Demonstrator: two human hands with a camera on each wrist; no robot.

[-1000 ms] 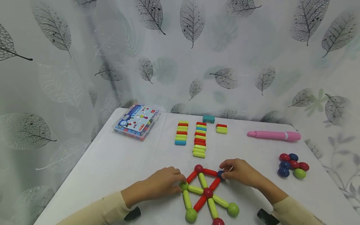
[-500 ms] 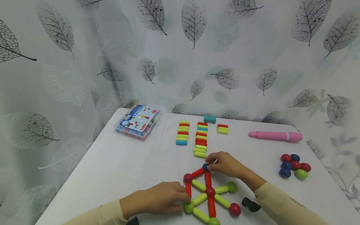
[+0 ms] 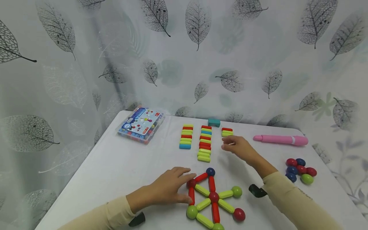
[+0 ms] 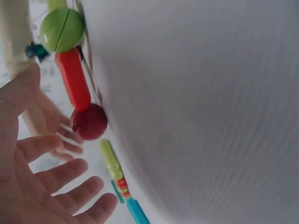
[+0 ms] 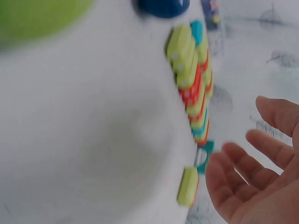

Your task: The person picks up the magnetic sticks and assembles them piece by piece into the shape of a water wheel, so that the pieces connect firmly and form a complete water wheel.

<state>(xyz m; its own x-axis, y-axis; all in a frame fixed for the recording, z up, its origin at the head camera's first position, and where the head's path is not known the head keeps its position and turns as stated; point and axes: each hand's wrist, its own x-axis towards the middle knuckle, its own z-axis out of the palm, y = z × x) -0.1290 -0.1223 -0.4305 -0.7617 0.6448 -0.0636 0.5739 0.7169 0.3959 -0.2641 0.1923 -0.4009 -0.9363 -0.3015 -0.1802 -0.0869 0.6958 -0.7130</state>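
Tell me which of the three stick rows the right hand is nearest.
The short rightmost row, just one red and one yellow-green stick. The right hand hovers open right beside it; the middle row and left row are longer and farther left.

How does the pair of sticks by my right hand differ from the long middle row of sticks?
The pair of sticks holds just two pieces, one red and one green; the middle row holds many more and includes a blue one. The pair lies right beside the right hand; the row lies apart from it. Both lie flat on the white table.
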